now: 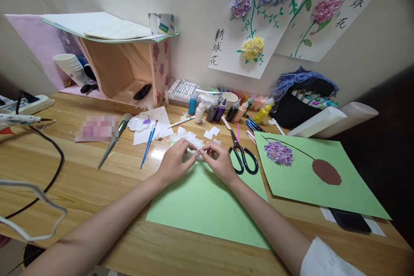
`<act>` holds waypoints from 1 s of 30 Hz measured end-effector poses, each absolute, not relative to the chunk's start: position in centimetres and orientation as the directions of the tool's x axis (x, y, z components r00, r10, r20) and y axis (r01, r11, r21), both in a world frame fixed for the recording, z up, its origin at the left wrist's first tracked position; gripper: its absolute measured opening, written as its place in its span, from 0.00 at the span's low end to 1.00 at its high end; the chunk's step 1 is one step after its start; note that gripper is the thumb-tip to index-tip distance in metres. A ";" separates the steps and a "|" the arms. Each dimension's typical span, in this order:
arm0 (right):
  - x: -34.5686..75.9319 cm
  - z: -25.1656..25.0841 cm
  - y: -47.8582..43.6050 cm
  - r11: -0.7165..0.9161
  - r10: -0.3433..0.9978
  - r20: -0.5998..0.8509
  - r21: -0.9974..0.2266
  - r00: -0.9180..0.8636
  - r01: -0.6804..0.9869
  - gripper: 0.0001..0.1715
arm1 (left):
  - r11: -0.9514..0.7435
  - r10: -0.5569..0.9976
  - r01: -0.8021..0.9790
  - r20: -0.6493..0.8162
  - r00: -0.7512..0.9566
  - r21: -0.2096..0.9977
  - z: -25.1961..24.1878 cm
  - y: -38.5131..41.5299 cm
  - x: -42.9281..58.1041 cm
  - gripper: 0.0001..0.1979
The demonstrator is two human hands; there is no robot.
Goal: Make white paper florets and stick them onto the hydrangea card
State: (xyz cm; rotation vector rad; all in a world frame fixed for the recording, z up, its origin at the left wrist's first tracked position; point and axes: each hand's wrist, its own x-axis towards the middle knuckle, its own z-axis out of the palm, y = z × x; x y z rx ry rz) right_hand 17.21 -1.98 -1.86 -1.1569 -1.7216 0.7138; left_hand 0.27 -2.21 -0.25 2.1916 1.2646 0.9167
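Note:
My left hand (174, 161) and my right hand (220, 159) meet over the far edge of a blank light green sheet (207, 207). Both pinch a small piece of white tissue paper (198, 154) between thumb and fingertips. More white paper squares (211, 132) lie just beyond my fingers. Black-handled scissors (241, 153) rest right of my right hand. Further right lies a second green sheet (323, 189) bearing a purple paper flower (278, 153) and a brown oval.
Paint bottles (220, 111), a white palette (139, 123), a blue brush (148, 143) and a large green-handled brush (113, 141) lie behind my hands. A cardboard shelf (129, 69) stands at back left. A glue gun (19, 119) and cables sit at left, a phone (351, 221) at right.

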 end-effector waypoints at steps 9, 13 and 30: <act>17.2 -1.9 -1.9 0.412 0.911 0.366 -0.837 -0.192 0.360 0.04 | -0.463 0.885 0.609 0.298 0.357 0.644 -0.4 -2.4 0.3 0.05; 17.1 -1.8 -2.0 0.439 0.898 0.386 -0.813 -0.211 0.383 0.04 | -0.464 0.885 0.622 0.296 0.360 0.630 -0.4 -2.4 0.3 0.05; 17.0 -1.4 -2.2 0.466 0.885 0.403 -0.753 -0.234 0.464 0.05 | -0.406 0.914 0.696 0.268 0.305 0.592 -0.2 -2.6 0.5 0.07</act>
